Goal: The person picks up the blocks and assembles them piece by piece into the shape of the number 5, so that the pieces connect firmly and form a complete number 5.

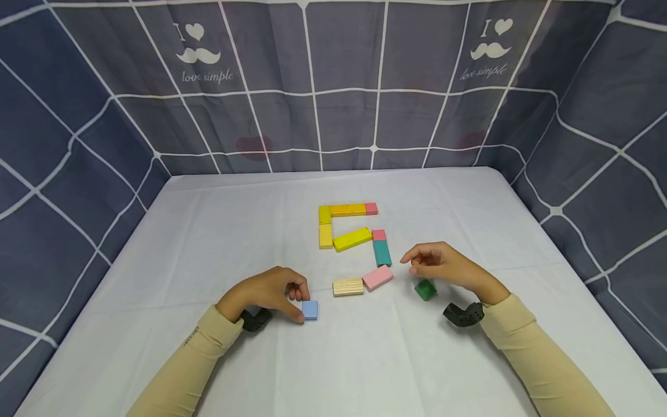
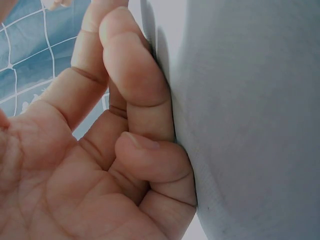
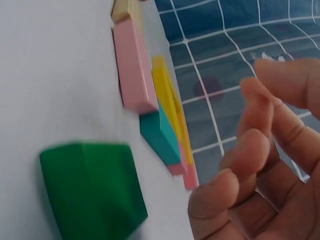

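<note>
In the head view, my left hand [image 1: 271,289] pinches a small light blue block [image 1: 310,310] at its left side, thumb at the near edge and index finger at the far edge. The left wrist view shows the fingers [image 2: 137,75] bent against the white cloth; the block is hidden there. My right hand [image 1: 448,267] hovers with loosely bent fingers and nothing in them. Below it lies a dark green block [image 1: 426,289], also large in the right wrist view. Nearest to the left of that hand are a teal block [image 1: 382,253] and a pink block [image 1: 377,277].
A striped wooden block [image 1: 348,287] touches or nearly touches the pink one. Farther back, yellow blocks [image 1: 348,210] and small pink-red blocks [image 1: 371,208] form a bent line, with a slanted yellow block [image 1: 352,239] in it. A dark checked curtain [image 1: 344,121] surrounds the white-covered table [image 1: 234,220].
</note>
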Motion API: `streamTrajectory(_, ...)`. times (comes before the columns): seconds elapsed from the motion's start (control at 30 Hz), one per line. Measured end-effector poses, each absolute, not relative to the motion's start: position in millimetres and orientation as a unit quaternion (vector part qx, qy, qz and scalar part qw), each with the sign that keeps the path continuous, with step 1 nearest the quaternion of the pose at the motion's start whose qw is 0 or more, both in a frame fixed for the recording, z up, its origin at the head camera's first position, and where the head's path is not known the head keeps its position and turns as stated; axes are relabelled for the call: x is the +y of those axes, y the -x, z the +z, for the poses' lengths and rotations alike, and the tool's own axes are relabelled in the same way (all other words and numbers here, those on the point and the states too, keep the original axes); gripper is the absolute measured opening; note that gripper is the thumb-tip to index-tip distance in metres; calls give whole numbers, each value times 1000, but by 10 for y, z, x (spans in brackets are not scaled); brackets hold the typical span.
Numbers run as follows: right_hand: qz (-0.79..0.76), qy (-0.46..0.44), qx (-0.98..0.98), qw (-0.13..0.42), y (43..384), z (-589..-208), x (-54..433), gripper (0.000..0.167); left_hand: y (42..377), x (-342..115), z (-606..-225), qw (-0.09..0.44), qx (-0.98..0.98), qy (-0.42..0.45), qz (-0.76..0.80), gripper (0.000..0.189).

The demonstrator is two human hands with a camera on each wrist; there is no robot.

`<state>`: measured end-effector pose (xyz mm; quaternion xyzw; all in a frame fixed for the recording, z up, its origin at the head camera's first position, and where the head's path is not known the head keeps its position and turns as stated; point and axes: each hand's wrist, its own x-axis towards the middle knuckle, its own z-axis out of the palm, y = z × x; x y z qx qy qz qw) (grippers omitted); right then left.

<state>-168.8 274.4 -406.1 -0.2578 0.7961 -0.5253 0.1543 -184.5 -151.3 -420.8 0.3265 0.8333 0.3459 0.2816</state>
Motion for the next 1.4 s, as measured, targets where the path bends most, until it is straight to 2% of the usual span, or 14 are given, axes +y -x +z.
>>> streamTrajectory(0.67,-517,277,770,254,1800,-4229,3121,27,1849,-1540,-4226,283,832,-327,347,28)
streamTrajectory(0.97,-504,301,766,262,1832,-4295,3235,33,1848,-1542,-4208,284,833,-325,347,28)
streamTrajectory(1.4,-489,304,775,259,1793,-4292,3248,31,1852,-1514,-4200,284,835,-327,339,27)
